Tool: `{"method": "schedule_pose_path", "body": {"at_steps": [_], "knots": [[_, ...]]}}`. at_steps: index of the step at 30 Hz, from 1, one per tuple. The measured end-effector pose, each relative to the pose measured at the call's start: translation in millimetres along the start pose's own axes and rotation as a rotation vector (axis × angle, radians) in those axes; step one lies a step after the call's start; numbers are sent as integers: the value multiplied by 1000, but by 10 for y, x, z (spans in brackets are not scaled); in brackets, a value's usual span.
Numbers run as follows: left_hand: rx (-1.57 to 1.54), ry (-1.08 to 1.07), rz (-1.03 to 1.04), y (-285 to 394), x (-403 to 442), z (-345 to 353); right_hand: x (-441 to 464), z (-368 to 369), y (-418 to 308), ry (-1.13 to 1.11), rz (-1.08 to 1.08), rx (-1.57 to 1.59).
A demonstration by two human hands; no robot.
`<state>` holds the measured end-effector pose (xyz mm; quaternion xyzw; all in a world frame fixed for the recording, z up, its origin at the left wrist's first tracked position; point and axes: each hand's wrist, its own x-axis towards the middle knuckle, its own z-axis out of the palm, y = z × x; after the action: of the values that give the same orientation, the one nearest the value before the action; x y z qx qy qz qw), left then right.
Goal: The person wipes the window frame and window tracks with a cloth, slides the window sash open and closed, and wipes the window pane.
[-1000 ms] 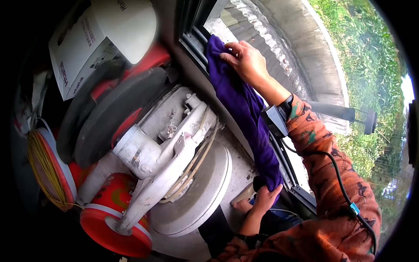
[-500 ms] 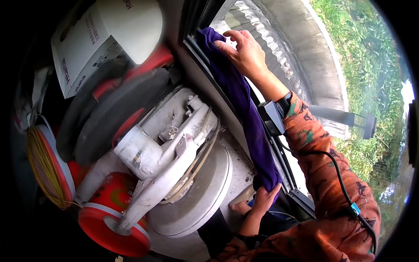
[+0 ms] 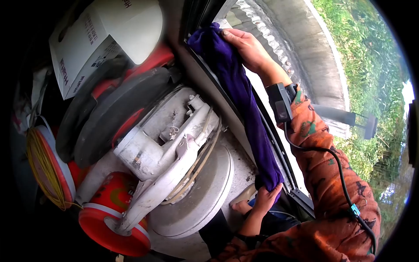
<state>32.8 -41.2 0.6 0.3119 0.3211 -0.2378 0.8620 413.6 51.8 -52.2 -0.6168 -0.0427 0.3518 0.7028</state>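
Purple cloth (image 3: 257,131): upper end now pinched between thumb and fingers of the right hand (image 3: 252,51); half a second ago that thumb and index finger stood apart, visible gap. Left hand (image 3: 264,201) grips the lower end, thumb and fingers closed on it, roughly same spot as before. Cloth's upper end has shifted toward upper left of view and is bunched at the black window frame (image 3: 302,200); rest runs lengthwise along that frame. Right hand shows its back to camera, boxy wrist device (image 3: 279,102) sits a bit higher than before. Right arm reaches well out, orange patterned sleeve (image 3: 312,131), black cable (image 3: 336,168) along it. Left forearm stays close in. Off-white machine (image 3: 174,168) and red tub (image 3: 112,187) sit left of the frame in view.
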Motion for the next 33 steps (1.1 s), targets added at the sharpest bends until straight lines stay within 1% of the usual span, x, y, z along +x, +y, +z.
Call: {"method": "schedule_pose_path", "body": {"at_steps": [1,2,4,5,6,7,8,10,13,14,16,18,20,21,22,23,24,26,28,30,31,33], "knots": [[-3,6,-2,-9,1,-9,-143,118,-160,-32,58,113],[2,-10,-22,-31,-3,-19,-185,164,-211,-96,41,138],[6,-32,-49,-73,-16,-37,-209,205,-319,-192,-10,100],[31,-64,-108,-88,-6,-64,-200,173,-341,-190,-12,99],[56,-94,-164,-100,11,-86,-179,153,-382,-339,-12,193],[58,-92,-160,-121,22,-93,-165,142,-408,-491,-11,288],[50,-93,-151,-147,27,-91,-182,130,-420,-495,-12,291],[41,-92,-149,-175,23,-87,-361,241,-526,-788,-124,393],[60,-102,-130,-153,34,-82,-588,429,-724,-1113,-126,348],[45,-105,-148,-124,31,-74,-647,484,-762,-1191,-108,320],[28,-107,-168,-96,31,-58,-724,548,-791,-1209,-70,314],[44,-95,-123,-97,24,-50,-693,534,-750,-922,-44,367],[53,-101,-114,-129,39,-59,-488,445,-632,-475,-31,345],[61,-107,-104,-139,43,-62,-288,355,-545,-219,-9,246],[62,-107,-103,-116,41,-52,-86,268,-398,-2,-98,19],[37,-84,-93,-72,36,-34,69,160,-266,70,-215,-303],[12,-61,-83,-49,32,-25,162,30,-167,184,-249,-895],[34,-69,-104,-75,34,-46,116,38,81,455,-518,-1541],[51,-73,-116,-59,55,-57,-23,117,80,540,-747,-1509],[69,-56,-31,-9,36,-38,-217,247,52,470,-802,-1489],[67,-56,-34,5,33,-43,-284,288,79,412,-735,-1610],[81,-94,-129,24,32,-56,-233,244,196,352,-639,-1724]]}}
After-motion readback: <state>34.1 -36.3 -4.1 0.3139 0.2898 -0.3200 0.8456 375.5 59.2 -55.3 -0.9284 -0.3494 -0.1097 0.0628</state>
